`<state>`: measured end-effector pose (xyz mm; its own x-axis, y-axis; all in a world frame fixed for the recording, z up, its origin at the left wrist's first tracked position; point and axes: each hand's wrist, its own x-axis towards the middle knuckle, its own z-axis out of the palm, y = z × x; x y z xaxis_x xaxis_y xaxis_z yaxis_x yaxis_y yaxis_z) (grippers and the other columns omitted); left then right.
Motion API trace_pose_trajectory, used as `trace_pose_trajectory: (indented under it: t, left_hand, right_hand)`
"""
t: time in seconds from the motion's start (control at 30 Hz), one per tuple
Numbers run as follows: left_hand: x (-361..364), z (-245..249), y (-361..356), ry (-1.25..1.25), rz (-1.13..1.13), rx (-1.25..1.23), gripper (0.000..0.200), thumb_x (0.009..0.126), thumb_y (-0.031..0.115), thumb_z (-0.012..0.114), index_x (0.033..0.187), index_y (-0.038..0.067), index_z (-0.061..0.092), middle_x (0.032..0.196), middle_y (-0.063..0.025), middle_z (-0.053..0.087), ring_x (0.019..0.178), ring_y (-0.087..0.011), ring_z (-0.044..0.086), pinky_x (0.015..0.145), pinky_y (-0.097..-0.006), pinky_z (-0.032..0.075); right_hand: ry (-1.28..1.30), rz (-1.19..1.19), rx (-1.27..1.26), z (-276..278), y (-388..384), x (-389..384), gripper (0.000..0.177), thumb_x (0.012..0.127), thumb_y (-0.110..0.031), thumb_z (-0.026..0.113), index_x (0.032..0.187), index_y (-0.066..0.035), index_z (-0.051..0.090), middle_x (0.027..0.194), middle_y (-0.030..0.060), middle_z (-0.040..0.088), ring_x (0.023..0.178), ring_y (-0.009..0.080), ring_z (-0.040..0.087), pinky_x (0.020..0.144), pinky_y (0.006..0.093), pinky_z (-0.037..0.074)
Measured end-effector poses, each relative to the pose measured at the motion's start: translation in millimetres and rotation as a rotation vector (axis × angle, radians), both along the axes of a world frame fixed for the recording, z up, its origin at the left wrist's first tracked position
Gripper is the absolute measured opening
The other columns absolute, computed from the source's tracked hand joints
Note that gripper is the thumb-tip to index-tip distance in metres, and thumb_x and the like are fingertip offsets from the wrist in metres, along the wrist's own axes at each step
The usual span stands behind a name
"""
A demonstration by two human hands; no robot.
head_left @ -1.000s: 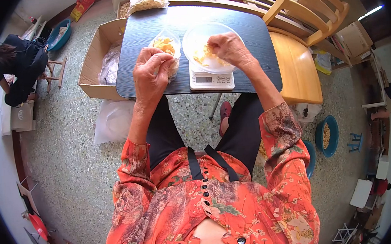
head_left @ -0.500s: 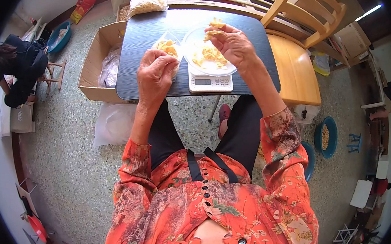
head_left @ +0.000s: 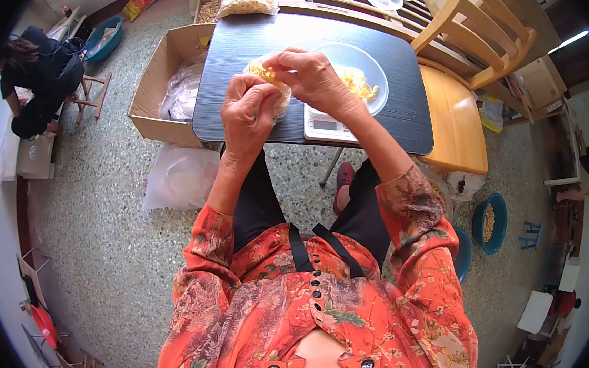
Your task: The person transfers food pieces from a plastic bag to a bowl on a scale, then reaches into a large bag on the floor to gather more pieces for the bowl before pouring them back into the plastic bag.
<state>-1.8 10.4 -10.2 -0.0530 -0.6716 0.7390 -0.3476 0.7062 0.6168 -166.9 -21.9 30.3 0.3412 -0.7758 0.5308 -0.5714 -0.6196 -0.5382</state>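
Note:
My left hand (head_left: pixel 250 117) is closed, its thumb and fingers pinching the near edge of a clear plastic bag (head_left: pixel 283 107) that holds yellow, dried-looking flakes (head_left: pixel 262 72). Over the bag's mouth is my right hand (head_left: pixel 316 84), fingers curled together, with yellow flakes at the fingertips. Partly behind my right hand, a clear round bowl (head_left: pixel 375 63) with more yellow flakes (head_left: pixel 357 82) in it sits on a white kitchen scale (head_left: pixel 326 127). My right wrist and hand cover part of the bowl and scale.
A dark table (head_left: pixel 407 123) carries these things and a filled clear bag (head_left: pixel 249 3) at its far edge. To the left stands a cardboard box (head_left: pixel 155 126) with plastic bags. A wooden chair (head_left: pixel 452 123) adjoins the right side. Another person (head_left: pixel 41 79) sits far left.
My right hand has moved left from above the bowl to the bag's mouth, carrying yellow flakes. My left hand stays pinched on the bag. The view has shifted slightly.

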Motion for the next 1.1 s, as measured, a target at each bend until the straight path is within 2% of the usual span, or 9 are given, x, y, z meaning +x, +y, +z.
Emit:
trace_pose_trajectory:
  t: [0.07,0.2,0.33,0.43,0.6,0.67,0.83,0.9,1.1]
  left_hand:
    - [1.6,0.1,-0.7,0.052,-0.014,0.000,0.014,0.077,-0.004,0.076,0.089,0.002,0.074,0.090,-0.0073,0.062,0.083,-0.0208,0.062,0.074,-0.0321,0.052]
    - [3.4,-0.1,0.7,0.046,-0.033,0.049,0.016,0.078,-0.004,0.078,0.091,0.004,0.075,0.091,-0.0059,0.062,0.087,-0.0177,0.062,0.077,-0.0296,0.051]
    - [3.6,3.8,1.5,0.026,0.004,-0.001,0.014,0.078,-0.005,0.076,0.089,0.002,0.073,0.089,-0.0076,0.062,0.084,-0.0206,0.063,0.074,-0.0320,0.053]
    - [-4.8,7.2,4.0,0.042,0.000,-0.014,0.014,0.078,-0.005,0.076,0.090,0.002,0.073,0.089,-0.0081,0.062,0.084,-0.0211,0.063,0.073,-0.0315,0.053]
    - [-6.1,9.4,1.2,0.040,0.021,0.138,0.011,0.080,-0.003,0.076,0.089,0.002,0.072,0.091,-0.0089,0.062,0.081,-0.0199,0.063,0.073,-0.0313,0.052]
    - [-5.5,10.4,1.3,0.050,0.018,0.146,0.010,0.080,-0.003,0.076,0.088,0.001,0.072,0.091,-0.0084,0.061,0.078,-0.0180,0.062,0.072,-0.0311,0.051]
    - [-3.6,9.2,1.5,0.026,0.000,0.129,0.009,0.080,-0.002,0.077,0.088,0.001,0.072,0.090,-0.0075,0.060,0.076,-0.0164,0.061,0.073,-0.0293,0.050]
    - [-3.6,9.6,2.0,0.027,-0.004,0.126,0.009,0.081,-0.002,0.076,0.088,0.001,0.072,0.090,-0.0076,0.060,0.076,-0.0163,0.061,0.073,-0.0294,0.050]
    - [-4.5,10.1,3.0,0.010,-0.003,0.118,0.008,0.081,-0.002,0.076,0.088,0.001,0.072,0.092,-0.0080,0.061,0.077,-0.0161,0.061,0.073,-0.0297,0.051]
  right_hand:
    - [-0.019,0.093,0.047,5.2,1.6,-6.8,0.027,0.083,0.009,0.059,0.105,-0.002,0.071,0.101,0.0153,0.070,0.086,0.0313,0.070,0.078,0.0371,0.057]
    - [0.287,0.113,-0.051,3.2,8.7,-13.8,0.045,0.077,0.010,0.058,0.118,-0.006,0.068,0.114,0.0114,0.070,0.107,0.0328,0.065,0.095,0.0421,0.053]
    - [0.365,0.169,-0.150,5.8,12.0,-9.5,0.040,0.072,-0.008,0.065,0.111,-0.008,0.072,0.114,0.0086,0.070,0.112,0.0303,0.061,0.096,0.0419,0.051]
    - [0.523,0.152,0.075,8.5,7.4,-3.4,0.042,0.074,-0.014,0.069,0.116,-0.010,0.069,0.119,0.0106,0.069,0.118,0.0305,0.058,0.104,0.0435,0.047]
    - [0.302,0.197,0.131,-2.8,0.9,-21.0,0.040,0.081,-0.015,0.072,0.120,-0.012,0.068,0.123,0.0096,0.068,0.119,0.0280,0.060,0.098,0.0434,0.051]
    - [-0.001,0.300,0.194,0.3,2.1,-34.4,0.044,0.082,-0.010,0.073,0.125,-0.013,0.065,0.127,0.0064,0.067,0.120,0.0249,0.061,0.098,0.0418,0.052]
    - [0.153,-0.063,0.354,22.2,9.7,-83.3,0.041,0.084,-0.009,0.075,0.123,-0.015,0.066,0.122,0.0083,0.070,0.112,0.0223,0.067,0.093,0.0409,0.055]
    - [0.778,-0.460,0.291,26.6,19.4,-89.1,0.035,0.085,-0.009,0.073,0.119,-0.014,0.066,0.113,0.0118,0.072,0.104,0.0270,0.069,0.091,0.0403,0.056]
    - [0.861,-0.495,0.410,9.4,17.1,-82.7,0.029,0.087,-0.006,0.066,0.115,-0.013,0.066,0.108,0.0153,0.072,0.102,0.0305,0.070,0.089,0.0406,0.056]
